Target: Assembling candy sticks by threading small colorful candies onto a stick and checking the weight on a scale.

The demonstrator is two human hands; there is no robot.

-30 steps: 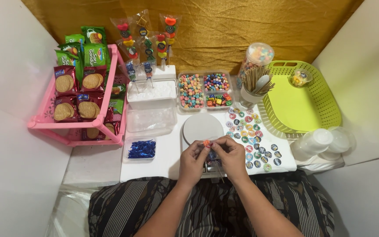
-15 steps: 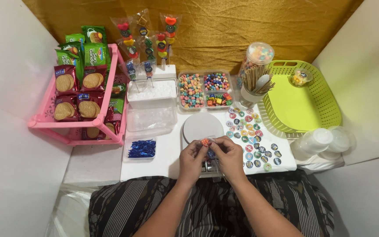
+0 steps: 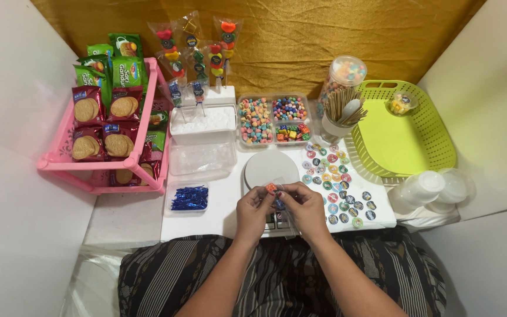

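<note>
My left hand [image 3: 253,210] and my right hand [image 3: 304,206] meet over the front edge of the white table [image 3: 224,205], just below a small white round scale [image 3: 271,169]. Together they pinch a small clear wrapped candy piece [image 3: 273,188] with an orange sweet at its top; blue shows lower down between the fingers. Both hands have their fingers closed on it. Trays of mixed coloured candies [image 3: 274,119] lie beyond the scale.
A pink rack [image 3: 110,141] of biscuit packs stands at left. Wrapped candy skewers [image 3: 198,58] stand in a white block at the back. Round stickers [image 3: 335,182], a cup of sticks [image 3: 341,114], a green basket [image 3: 406,129], stacked plastic cups [image 3: 429,188] and blue twist ties [image 3: 189,198] surround me.
Both hands stay in the same spot; only the fingers shift slightly around the small wrapped candy piece.
</note>
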